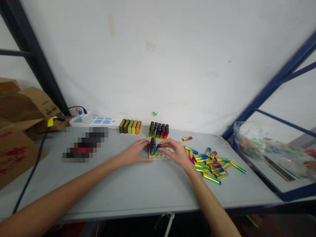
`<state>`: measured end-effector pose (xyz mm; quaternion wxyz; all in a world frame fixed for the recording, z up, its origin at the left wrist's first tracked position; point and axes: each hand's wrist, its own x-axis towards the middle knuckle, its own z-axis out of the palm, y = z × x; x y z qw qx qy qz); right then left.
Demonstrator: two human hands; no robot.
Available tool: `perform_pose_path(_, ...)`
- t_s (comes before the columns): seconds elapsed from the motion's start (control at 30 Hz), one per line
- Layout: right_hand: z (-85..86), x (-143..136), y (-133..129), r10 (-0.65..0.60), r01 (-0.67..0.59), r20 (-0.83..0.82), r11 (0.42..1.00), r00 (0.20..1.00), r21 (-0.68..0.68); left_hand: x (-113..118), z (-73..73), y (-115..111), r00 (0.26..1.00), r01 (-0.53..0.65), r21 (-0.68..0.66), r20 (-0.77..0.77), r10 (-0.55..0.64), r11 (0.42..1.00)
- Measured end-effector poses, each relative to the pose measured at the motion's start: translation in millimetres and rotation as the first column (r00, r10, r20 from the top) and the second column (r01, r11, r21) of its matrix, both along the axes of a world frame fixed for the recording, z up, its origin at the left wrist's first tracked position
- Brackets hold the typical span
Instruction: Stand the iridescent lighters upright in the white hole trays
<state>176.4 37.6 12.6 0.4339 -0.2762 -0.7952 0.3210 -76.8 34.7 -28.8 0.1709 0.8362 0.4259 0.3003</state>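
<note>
A white tray with round slots lies on the table, its left end filled with upright lighters that have black tops and shiny coloured bodies. Around that left end curls my left hand, thumb along the front edge and fingers behind. My right hand pinches a blue-and-yellow lighter by its dark top, over the slots beside the filled ones. To the right of this hand lies a loose heap of metallic lighters in yellow, green, blue and red.
Behind the tray stand two full blocks, one of multicoloured lighters and one of yellowish lighters. A power strip runs along the wall. Cardboard boxes and a black cable are at left. A blue metal frame bounds the right.
</note>
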Motion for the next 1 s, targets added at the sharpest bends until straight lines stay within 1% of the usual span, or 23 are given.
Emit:
perform_pose_path(0.13, -7.9, -6.4, 0.7, 0.000, -0.003, -0.031, 0.997, 1.000, -0.076, 0.1, -2.5, 1.5, 1.000, -0.008, 0.015, -0.015, 0.009, 1.000)
perform_pose_path(0.2, -9.4, -8.7, 0.4, -0.006, 0.005, -0.019, 0.998, 1.000, -0.069, -0.1, -3.2, 1.6, 1.000, -0.005, 0.019, -0.018, 0.005, 1.000)
perform_pose_path(0.23, -9.1, -9.1, 0.2, -0.010, 0.010, -0.006, 0.999, 1.000, -0.045, -0.3, -3.4, 1.5, 1.000, -0.003, 0.021, -0.018, 0.004, 1.000)
perform_pose_path(0.3, -6.6, -8.2, -0.1, -0.025, 0.023, 0.034, 0.999, 0.999, 0.044, -0.6, -3.3, 1.1, 1.000, 0.001, 0.024, -0.016, -0.001, 1.000)
perform_pose_path(0.37, -3.3, -6.1, -0.4, -0.041, 0.029, 0.079, 0.988, 0.996, 0.150, -0.7, -2.8, 0.6, 1.000, 0.007, 0.035, -0.008, -0.007, 0.999)
perform_pose_path(0.43, -1.0, -5.2, -1.1, -0.044, 0.020, 0.107, 0.975, 0.993, 0.221, -0.5, -2.3, 0.3, 1.000, 0.012, 0.051, 0.000, -0.012, 0.999)
perform_pose_path(0.63, -0.4, -14.8, -9.1, 0.061, -0.114, 0.190, 0.952, 0.980, 0.283, 0.5, -1.4, 1.2, 1.000, 0.004, 0.051, 0.002, -0.004, 0.999)
perform_pose_path(0.67, 0.4, -15.6, -10.3, 0.063, -0.119, 0.197, 0.950, 0.978, 0.288, 0.4, -1.6, 1.7, 1.000, 0.007, 0.051, -0.002, -0.007, 0.999)
perform_pose_path(0.73, 2.7, -13.6, -9.9, 0.036, -0.090, 0.190, 0.953, 0.981, 0.288, 0.0, -2.3, 2.7, 1.000, 0.008, 0.052, -0.008, -0.008, 0.999)
perform_pose_path(0.77, 3.8, -10.4, -7.8, 0.004, -0.056, 0.178, 0.957, 0.984, 0.286, -0.3, -2.7, 3.1, 1.000, 0.006, 0.053, -0.012, -0.005, 0.999)
perform_pose_path(0.83, 4.6, 0.8, 1.4, -0.107, 0.057, 0.155, 0.954, 0.982, 0.294, -0.8, -3.1, 3.5, 1.000, -0.008, 0.049, -0.020, 0.009, 0.999)
perform_pose_path(0.9, 1.7, 17.9, 16.4, -0.274, 0.208, 0.162, 0.919, 0.948, 0.336, -1.2, -2.7, 3.3, 0.999, -0.023, 0.045, -0.029, 0.025, 0.999)
perform_pose_path(0.93, -1.6, 28.2, 25.2, -0.365, 0.279, 0.200, 0.891, 0.909, 0.358, -1.3, -2.2, 3.0, 0.999, -0.028, 0.041, -0.035, 0.030, 0.999)
perform_pose_path(0.97, -5.9, 39.3, 34.0, -0.465, 0.359, 0.232, 0.851, 0.855, 0.384, -1.3, -1.6, 2.6, 0.999, -0.031, 0.036, -0.040, 0.033, 0.999)
perform_pose_path(1.0, -11.1, 50.7, 42.2, -0.564, 0.446, 0.264, 0.803, 0.782, 0.395, -1.3, -0.9, 2.2, 0.998, -0.033, 0.031, -0.045, 0.034, 0.999)
